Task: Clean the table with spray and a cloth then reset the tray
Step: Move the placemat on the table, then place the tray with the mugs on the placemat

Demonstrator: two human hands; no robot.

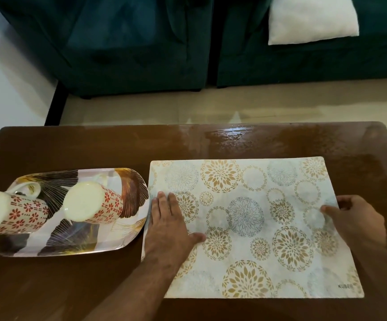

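**Both hands on the placemat, tray parked at the left**

We see a brown wooden worktop (72, 144) with a patterned placemat (252, 228) lying flat on its right half, printed with gold and grey flower circles. The left hand (171, 225) rests palm down on the mat's left edge, fingers spread and flat, gripping nothing. The right hand (354, 221) sits at the mat's right edge, fingers curled loosely with the fingertips on the mat surface; we cannot tell whether it pinches the edge or only presses it.

Just beside the mat's left edge stands the tray (76, 242), oval-cornered with a dark and gold leaf pattern. Two mugs stand on it upside down, pale bases up, both with red flower print: the near-left mug (9, 214) at the tray's left end, the second mug (95, 202) toward the middle.

A wet, shiny patch (231, 133) shows on the worktop's far edge, beyond the mat. Behind the worktop, across a pale tiled floor (211, 107), stands a dark teal sofa (130, 42) with a white cushion (310, 17) on it.
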